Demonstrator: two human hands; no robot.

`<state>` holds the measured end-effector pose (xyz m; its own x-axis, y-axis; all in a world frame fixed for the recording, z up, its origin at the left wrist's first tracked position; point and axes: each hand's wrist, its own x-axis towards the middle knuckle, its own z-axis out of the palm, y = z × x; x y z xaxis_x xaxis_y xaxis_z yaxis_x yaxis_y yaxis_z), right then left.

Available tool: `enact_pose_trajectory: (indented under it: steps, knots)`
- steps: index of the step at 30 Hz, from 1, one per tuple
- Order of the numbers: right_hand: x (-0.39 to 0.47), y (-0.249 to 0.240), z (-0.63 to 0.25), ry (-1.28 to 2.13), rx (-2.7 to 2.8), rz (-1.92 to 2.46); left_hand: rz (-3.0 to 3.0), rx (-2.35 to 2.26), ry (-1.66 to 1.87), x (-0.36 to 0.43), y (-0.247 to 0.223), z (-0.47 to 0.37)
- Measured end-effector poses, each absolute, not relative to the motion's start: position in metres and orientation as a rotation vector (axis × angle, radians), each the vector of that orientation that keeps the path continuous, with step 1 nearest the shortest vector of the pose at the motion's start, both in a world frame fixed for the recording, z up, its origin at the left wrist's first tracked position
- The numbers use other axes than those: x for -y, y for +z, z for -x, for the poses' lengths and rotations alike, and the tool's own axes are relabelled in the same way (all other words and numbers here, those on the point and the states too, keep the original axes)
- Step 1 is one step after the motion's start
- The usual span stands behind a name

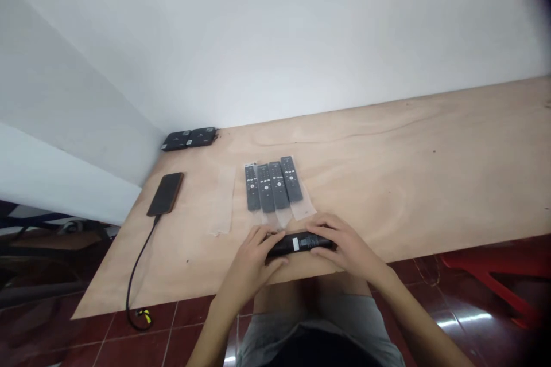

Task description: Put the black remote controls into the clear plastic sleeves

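A black remote control (306, 242) lies crosswise near the front edge of the table, its back with a white label facing up. My left hand (259, 255) grips its left end between thumb and fingers. Around the right end my right hand (338, 242) is closed in the same way. Just beyond the hands, several dark remote controls (267, 188) rest side by side with their buttons up, on or partly in clear plastic sleeves (305, 208). Another clear sleeve (224, 200) lies flat to their left.
A phone (166, 194) with a black cable (138, 264) hanging over the front edge is on the left of the wooden table (387, 155). Two flat black boxes (189, 138) sit in the back left corner by the wall. A red chair (486, 266) stands at the right.
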<state>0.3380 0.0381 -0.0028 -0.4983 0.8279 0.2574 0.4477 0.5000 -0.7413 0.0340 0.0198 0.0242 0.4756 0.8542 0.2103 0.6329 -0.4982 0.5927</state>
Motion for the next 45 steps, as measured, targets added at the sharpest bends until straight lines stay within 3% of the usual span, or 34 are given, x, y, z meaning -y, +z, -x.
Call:
enact_pose_trajectory:
  steps: [14,24,40,45]
  knots:
    - [-0.038,-0.003,-0.339,0.819,2.156,1.069,-1.953,-1.406,1.019,0.003,0.006,0.009]
    - [-0.038,0.002,-0.339,0.810,2.172,1.043,-2.230,-1.229,0.897,-0.013,0.012,-0.026]
    - [-0.038,0.006,-0.339,0.837,2.190,1.005,-2.175,-1.209,0.798,-0.015,0.015,-0.044]
    - [-0.035,0.000,-0.342,0.868,2.054,1.065,-2.117,-1.445,0.996,-0.014,0.011,-0.006]
